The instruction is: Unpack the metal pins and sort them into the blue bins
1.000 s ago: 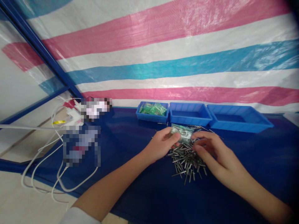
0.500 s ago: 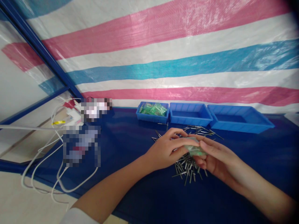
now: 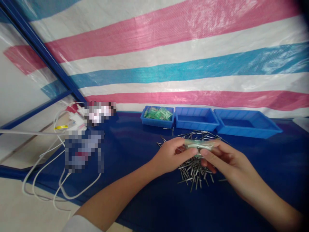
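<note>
Between my two hands is a small clear plastic bag (image 3: 198,145) with a green tint. My left hand (image 3: 173,155) pinches its left end with thumb and fingers. At the other end my right hand (image 3: 224,158) grips it, thumb on the near side and fingers behind. What lies inside the bag I cannot make out. Under and around the hands a loose pile of thin metal rods (image 3: 194,174), which look like pop rivets, spreads over the blue tabletop (image 3: 154,199); my hands hide part of it.
Behind the pile stand three blue bins: the left bin (image 3: 157,123) holds several green-tinted bags (image 3: 159,113), beside a middle bin (image 3: 198,125) and a larger right bin (image 3: 251,130). White cables (image 3: 36,174) and blurred-out items lie at the left. A striped sheet (image 3: 169,74) hangs behind.
Both hands have turned the bag so that it lies level, stretched between them. My thumbs have come together on its near side, and my left fingers no longer cover its top.
</note>
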Demonstrator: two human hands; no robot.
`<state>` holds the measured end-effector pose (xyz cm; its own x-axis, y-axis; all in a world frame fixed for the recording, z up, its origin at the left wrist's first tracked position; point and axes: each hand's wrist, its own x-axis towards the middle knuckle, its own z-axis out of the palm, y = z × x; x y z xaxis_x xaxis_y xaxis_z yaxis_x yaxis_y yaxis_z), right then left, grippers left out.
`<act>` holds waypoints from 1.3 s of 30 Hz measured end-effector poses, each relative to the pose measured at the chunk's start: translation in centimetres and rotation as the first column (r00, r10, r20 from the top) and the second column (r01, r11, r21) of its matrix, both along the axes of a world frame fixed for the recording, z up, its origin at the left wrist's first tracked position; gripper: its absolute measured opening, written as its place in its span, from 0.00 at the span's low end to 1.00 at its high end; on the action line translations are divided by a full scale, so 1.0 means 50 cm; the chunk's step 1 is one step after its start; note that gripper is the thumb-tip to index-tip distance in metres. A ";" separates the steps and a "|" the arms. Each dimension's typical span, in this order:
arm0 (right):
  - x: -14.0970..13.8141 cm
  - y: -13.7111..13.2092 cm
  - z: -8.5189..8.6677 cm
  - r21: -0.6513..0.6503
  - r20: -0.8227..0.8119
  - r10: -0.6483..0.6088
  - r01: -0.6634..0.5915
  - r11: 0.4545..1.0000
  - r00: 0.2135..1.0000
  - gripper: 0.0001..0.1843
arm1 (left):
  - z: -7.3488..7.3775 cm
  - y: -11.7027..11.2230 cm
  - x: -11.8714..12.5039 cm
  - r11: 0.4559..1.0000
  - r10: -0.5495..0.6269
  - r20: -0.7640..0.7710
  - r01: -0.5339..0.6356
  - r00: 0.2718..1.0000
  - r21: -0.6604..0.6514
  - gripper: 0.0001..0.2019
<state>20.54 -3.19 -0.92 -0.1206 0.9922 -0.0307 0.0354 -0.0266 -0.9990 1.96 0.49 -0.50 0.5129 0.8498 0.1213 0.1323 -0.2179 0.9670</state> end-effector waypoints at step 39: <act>-0.008 0.011 -0.007 -0.032 0.011 0.027 -0.027 0.999 1.000 0.12 | -0.001 0.293 -0.155 0.552 0.771 -0.218 -0.456 0.599 0.698 0.10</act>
<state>20.12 -2.62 -1.27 -0.1471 0.9870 -0.0641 0.0480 -0.0576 -0.9972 -5.81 15.14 -0.54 -0.0009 0.8256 0.5642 0.8148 -0.3265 0.4790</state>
